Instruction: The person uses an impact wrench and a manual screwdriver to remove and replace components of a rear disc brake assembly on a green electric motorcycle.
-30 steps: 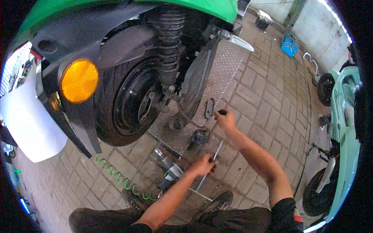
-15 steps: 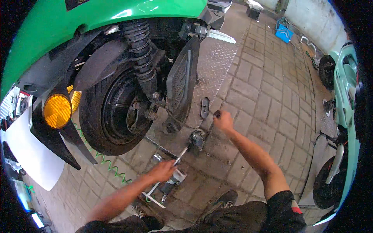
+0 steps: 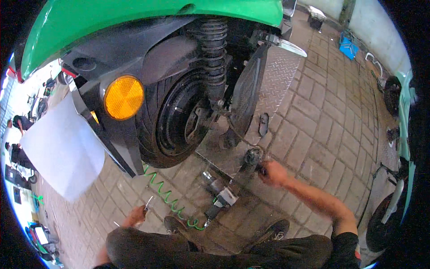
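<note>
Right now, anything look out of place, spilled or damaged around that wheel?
One possible oddity: the dark, rounded part by the right hand sits apart from the wheel, as if taken off it. The silver-and-black power tool lies loose on the pavers, near the feet. No clear spill or damage.

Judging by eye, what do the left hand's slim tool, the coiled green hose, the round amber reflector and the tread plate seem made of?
Slim tool: probably bare metal, from its silvery glint.
Coiled hose: likely plastic, evenly green coils.
Reflector: probably glossy plastic, faceted amber wedges.
Tread plate: apparently dull metal, raised pattern.
</note>
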Available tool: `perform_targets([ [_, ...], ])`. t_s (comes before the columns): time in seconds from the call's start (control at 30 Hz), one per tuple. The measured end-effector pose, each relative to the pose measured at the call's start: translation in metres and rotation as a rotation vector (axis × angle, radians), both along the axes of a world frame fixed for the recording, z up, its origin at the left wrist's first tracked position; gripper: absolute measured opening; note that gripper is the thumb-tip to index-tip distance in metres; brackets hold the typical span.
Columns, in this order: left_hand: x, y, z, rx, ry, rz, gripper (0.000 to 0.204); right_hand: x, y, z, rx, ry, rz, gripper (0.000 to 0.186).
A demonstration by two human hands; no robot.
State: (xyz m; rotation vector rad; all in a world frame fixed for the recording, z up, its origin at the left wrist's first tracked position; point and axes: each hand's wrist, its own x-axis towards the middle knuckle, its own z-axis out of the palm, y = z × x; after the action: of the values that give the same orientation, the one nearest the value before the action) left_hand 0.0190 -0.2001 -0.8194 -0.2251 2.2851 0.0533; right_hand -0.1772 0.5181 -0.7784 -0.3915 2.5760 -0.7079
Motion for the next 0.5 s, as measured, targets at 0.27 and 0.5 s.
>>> perform_targets([
  [0.27, -0.004, 0.107, -0.01, -0.009, 0.454, 0.243, 0.031, 0.131, -0.02, -0.025, -0.027, -0.581, 0.501, 0.046],
  [0.5, -0.076, 0.161, 0.059, 0.287, 0.644, 0.229, 0.048, 0.183, -0.234, -0.074, -0.803, -0.447, -1.096, 0.034],
])
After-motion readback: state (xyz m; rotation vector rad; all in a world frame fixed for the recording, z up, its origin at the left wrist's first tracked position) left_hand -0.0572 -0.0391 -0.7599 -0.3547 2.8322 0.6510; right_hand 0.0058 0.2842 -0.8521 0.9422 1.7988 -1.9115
